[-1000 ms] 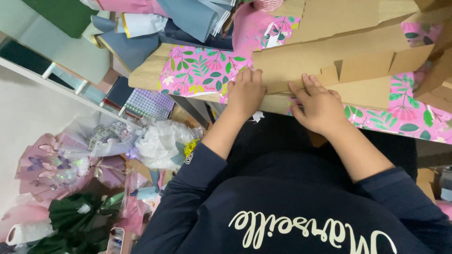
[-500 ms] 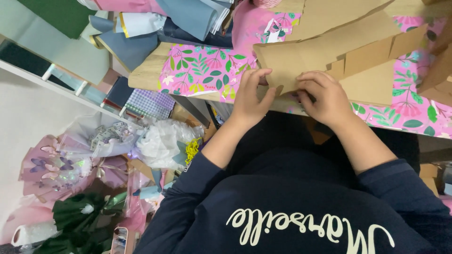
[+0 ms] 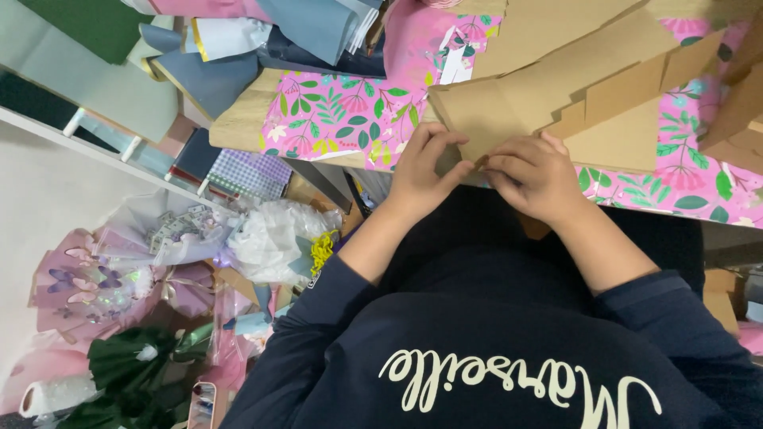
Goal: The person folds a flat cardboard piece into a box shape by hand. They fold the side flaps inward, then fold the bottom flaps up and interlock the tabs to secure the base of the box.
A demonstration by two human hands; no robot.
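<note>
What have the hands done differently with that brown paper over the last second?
Both hands, left hand and right hand, went from pressing flat on the brown paper to pinching its near edge close together, lifting a fold. The pink floral sheet underneath stayed put.

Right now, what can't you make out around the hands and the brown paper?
- Head view: the fold in the brown paper under the left hand and right hand; the fingers hide it.
- The paper's top and right parts are cut off by the picture's edges.
- The table edge below the hands is hidden by the forearms and dark sweater.
</note>
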